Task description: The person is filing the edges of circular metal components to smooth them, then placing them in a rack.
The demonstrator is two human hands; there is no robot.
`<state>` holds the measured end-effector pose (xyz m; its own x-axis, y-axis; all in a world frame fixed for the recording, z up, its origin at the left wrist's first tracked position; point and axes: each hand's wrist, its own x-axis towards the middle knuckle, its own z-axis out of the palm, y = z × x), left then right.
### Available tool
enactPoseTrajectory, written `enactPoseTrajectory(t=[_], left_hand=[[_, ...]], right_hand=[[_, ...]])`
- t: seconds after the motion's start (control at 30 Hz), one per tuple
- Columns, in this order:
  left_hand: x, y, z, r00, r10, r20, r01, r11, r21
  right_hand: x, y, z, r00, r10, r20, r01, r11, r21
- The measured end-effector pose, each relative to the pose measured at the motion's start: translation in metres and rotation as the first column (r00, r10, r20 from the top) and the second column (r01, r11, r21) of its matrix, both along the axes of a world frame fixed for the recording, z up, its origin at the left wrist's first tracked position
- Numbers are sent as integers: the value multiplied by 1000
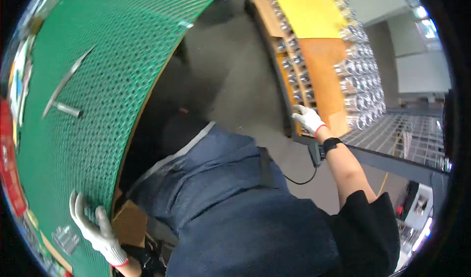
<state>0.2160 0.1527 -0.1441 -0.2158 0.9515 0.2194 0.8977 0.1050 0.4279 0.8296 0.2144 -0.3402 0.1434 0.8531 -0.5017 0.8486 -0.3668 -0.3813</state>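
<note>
Green mat under left hand (gloved), right hand touching stacked cans.

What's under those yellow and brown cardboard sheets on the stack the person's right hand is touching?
Under the cardboard sheets lie layers of shiny metal cans, visible only along the edges. The right hand rests at the stack's corner. The cardboard hides the cans in the middle.

Two white-gloved hands, left and right, one black wristwatch, one metal hammer and two cardboard sheets, yellow and brown.
</note>
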Motion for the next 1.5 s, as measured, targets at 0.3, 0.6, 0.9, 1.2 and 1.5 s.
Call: enactPoseTrajectory(t=[0.3, 0.6, 0.9, 1.2, 1.5], left_hand=[[-35, -33, -25, 993, 57, 105, -67, 993, 94], [-25, -30, -31, 879, 79, 470, -194, 960, 202], [-30, -31, -30, 861, 47, 506, -198, 949, 247], [-16, -14, -31, 954, 295, -44, -285, 945, 163], [8, -7, -8, 925, 305, -227, -291, 952, 95]], right_hand=[[11, -18, -9, 882, 443, 161, -415, 892, -177], [27, -39, 56, 606, 681, 411, -340, 689, -640], [70, -62, 110, 633, 682, 366, -73, 524, -849], [100, -76, 100, 697, 624, 352, -29, 516, -856], [68, -56, 109, 784, 503, 364, 110, 464, -879]])
